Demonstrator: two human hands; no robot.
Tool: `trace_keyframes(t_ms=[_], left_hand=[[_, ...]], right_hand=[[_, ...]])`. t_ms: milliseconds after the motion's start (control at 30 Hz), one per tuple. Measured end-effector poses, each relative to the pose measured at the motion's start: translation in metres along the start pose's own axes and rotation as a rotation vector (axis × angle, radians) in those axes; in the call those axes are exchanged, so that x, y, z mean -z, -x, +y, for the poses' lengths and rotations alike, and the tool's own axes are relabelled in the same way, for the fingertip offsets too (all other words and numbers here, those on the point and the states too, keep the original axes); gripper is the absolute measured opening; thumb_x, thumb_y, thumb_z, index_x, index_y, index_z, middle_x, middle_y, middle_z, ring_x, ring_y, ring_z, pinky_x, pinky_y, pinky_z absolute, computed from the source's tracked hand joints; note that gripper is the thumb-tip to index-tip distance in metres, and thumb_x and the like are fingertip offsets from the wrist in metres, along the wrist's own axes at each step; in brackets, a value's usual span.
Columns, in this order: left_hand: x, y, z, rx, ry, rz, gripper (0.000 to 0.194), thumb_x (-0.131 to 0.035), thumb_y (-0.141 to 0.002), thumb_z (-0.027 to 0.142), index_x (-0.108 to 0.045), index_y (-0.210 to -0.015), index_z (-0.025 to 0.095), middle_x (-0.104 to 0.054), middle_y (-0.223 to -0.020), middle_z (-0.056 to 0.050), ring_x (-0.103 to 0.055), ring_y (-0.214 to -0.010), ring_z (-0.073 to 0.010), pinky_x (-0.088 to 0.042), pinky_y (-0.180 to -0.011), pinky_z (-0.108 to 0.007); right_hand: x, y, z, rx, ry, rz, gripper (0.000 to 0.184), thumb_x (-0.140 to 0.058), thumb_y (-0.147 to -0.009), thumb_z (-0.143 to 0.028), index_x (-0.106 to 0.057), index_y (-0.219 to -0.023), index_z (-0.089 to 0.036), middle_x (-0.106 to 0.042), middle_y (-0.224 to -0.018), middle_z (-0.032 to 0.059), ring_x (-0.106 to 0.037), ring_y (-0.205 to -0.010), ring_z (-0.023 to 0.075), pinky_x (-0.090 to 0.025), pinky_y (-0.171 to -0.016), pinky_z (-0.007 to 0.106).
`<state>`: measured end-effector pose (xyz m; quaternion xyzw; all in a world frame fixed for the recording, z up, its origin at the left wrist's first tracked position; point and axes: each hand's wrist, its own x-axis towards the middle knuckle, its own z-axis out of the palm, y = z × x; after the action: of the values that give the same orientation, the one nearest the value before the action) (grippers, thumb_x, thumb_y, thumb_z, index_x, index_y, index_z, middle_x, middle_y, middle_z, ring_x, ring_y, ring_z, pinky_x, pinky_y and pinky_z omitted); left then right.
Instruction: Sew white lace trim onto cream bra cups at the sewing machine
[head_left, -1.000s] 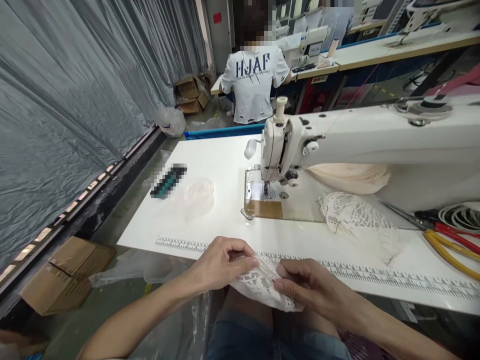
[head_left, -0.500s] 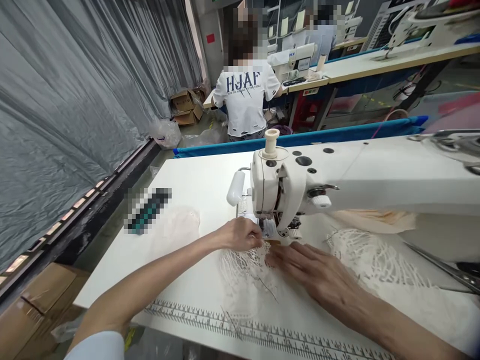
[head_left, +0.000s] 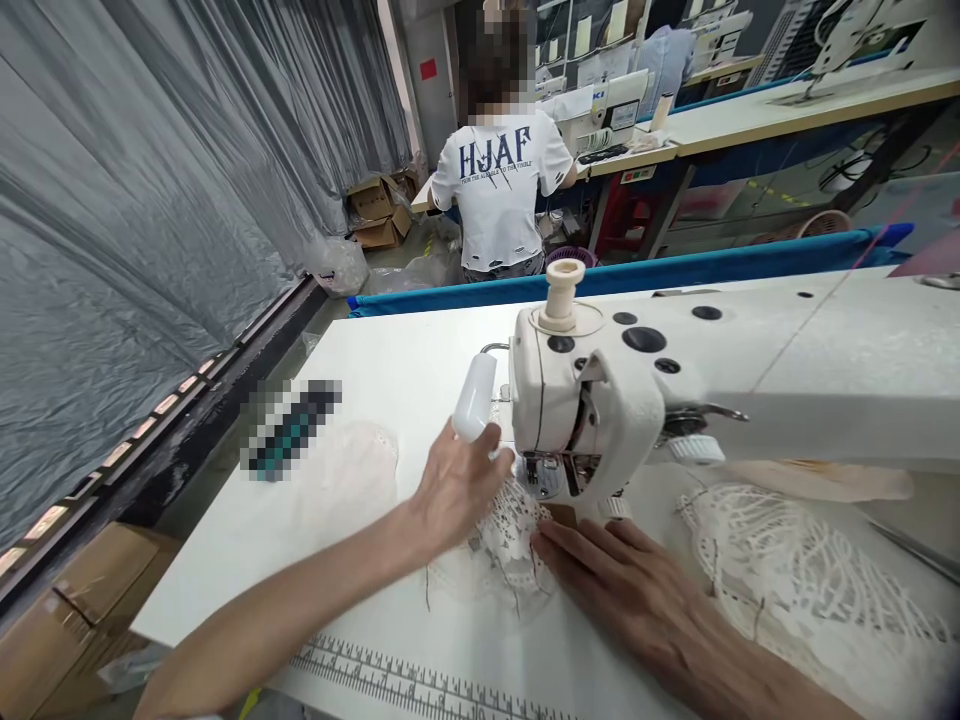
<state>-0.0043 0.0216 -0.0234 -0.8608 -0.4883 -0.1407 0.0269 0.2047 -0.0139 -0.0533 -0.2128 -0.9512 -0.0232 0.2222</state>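
Observation:
A white lace piece [head_left: 510, 535] with loose thread ends lies beneath the head of a white sewing machine [head_left: 585, 400]. Its upper part reaches the presser foot area, where the needle is hard to make out. My left hand [head_left: 461, 490] is closed at the lace's left upper edge, thumb and fingers pinched on it, just left of the machine head. On the other side, my right hand [head_left: 630, 580] lies flat with fingers stretched out, fingertips touching the lace's right edge. A small brown plate [head_left: 562, 514] shows just beyond those fingertips.
More white lace [head_left: 802, 560] lies right of my right arm, near partly visible scissors [head_left: 911, 545]. Pale fabric [head_left: 349, 470] rests at left. A ruler strip [head_left: 405, 685] runs along the table's front edge. A white lamp [head_left: 475, 398] hangs beside the machine head. Ahead sits a co-worker [head_left: 499, 190].
My left hand has shifted left and toward me, turning so its back shows more. The right hand has flattened beside the lace. The view has moved closer to the machine.

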Motion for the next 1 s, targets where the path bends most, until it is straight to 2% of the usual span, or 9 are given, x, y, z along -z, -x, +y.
trace_keyframes(t_ms=[67,167,267,367,500,700,833,1000], left_hand=[[-0.001,0.014,0.014,-0.107,-0.011,0.010,0.023,-0.037,-0.091,0.009,-0.056,-0.083,0.017,-0.059,-0.084,-0.002,-0.054,-0.079,-0.0149,-0.040,-0.075,-0.033],[0.000,0.026,0.027,-0.200,0.035,-0.074,0.009,-0.048,-0.089,0.014,-0.055,-0.084,0.017,-0.060,-0.086,-0.001,-0.055,-0.085,-0.0144,-0.038,-0.079,-0.033],[0.001,0.027,0.026,-0.163,0.059,-0.099,0.010,-0.049,-0.087,0.011,-0.054,-0.093,0.018,-0.061,-0.094,-0.001,-0.056,-0.088,-0.0137,-0.036,-0.081,-0.034],[-0.001,0.025,0.021,-0.136,0.082,-0.069,0.015,-0.048,-0.086,0.009,-0.051,-0.097,0.018,-0.061,-0.094,0.000,-0.057,-0.085,-0.0129,-0.034,-0.086,-0.035],[-0.003,0.026,0.019,-0.143,0.081,-0.032,0.012,-0.047,-0.087,0.009,-0.051,-0.095,0.017,-0.061,-0.088,0.000,-0.057,-0.079,-0.0125,-0.034,-0.087,-0.036],[0.001,0.026,0.021,-0.143,0.083,-0.051,0.015,-0.043,-0.086,0.004,-0.051,-0.089,0.016,-0.061,-0.091,-0.002,-0.057,-0.081,-0.0125,-0.035,-0.090,-0.036],[0.000,0.026,0.017,-0.134,0.127,-0.056,0.011,-0.045,-0.087,0.007,-0.050,-0.088,0.017,-0.061,-0.099,-0.003,-0.057,-0.086,-0.0130,-0.033,-0.095,-0.038],[-0.005,0.017,0.004,-0.119,0.192,-0.099,0.008,-0.046,-0.089,0.012,-0.047,-0.082,0.017,-0.061,-0.089,-0.001,-0.058,-0.075,-0.0113,-0.034,-0.097,-0.040]], right_hand=[[0.000,-0.002,-0.001,-0.007,-0.002,0.026,0.038,-0.029,-0.088,0.001,-0.059,-0.110,-0.009,-0.066,-0.105,0.0140,-0.059,-0.086,0.0226,-0.044,-0.066,0.034],[0.000,-0.002,0.002,-0.018,-0.025,0.038,0.036,-0.029,-0.091,-0.003,-0.059,-0.110,-0.012,-0.066,-0.107,0.0120,-0.059,-0.084,0.0204,-0.043,-0.066,0.033],[0.004,0.001,0.006,-0.034,-0.057,0.039,0.034,-0.029,-0.096,-0.010,-0.059,-0.110,-0.015,-0.066,-0.108,0.0094,-0.058,-0.083,0.0189,-0.041,-0.066,0.032],[0.008,0.004,0.009,-0.074,-0.077,0.022,0.034,-0.029,-0.097,-0.013,-0.062,-0.103,-0.019,-0.067,-0.104,0.0056,-0.058,-0.079,0.0178,-0.038,-0.065,0.032],[0.006,0.007,0.008,-0.097,-0.061,-0.016,0.029,-0.035,-0.096,-0.014,-0.063,-0.100,-0.019,-0.067,-0.105,0.0058,-0.058,-0.078,0.0180,-0.037,-0.065,0.033],[0.006,0.005,0.009,-0.026,0.008,0.005,0.030,-0.034,-0.096,-0.015,-0.062,-0.105,-0.020,-0.060,-0.123,0.0092,-0.060,-0.087,0.0187,-0.039,-0.069,0.034],[0.007,0.004,0.010,-0.027,0.022,-0.014,0.032,-0.032,-0.097,-0.017,-0.062,-0.108,-0.021,-0.061,-0.122,0.0092,-0.062,-0.085,0.0191,-0.039,-0.071,0.036],[0.001,0.002,0.009,-0.048,0.051,0.027,0.030,-0.033,-0.098,-0.020,-0.060,-0.110,-0.020,-0.065,-0.115,0.0083,-0.063,-0.078,0.0178,-0.040,-0.072,0.036]])
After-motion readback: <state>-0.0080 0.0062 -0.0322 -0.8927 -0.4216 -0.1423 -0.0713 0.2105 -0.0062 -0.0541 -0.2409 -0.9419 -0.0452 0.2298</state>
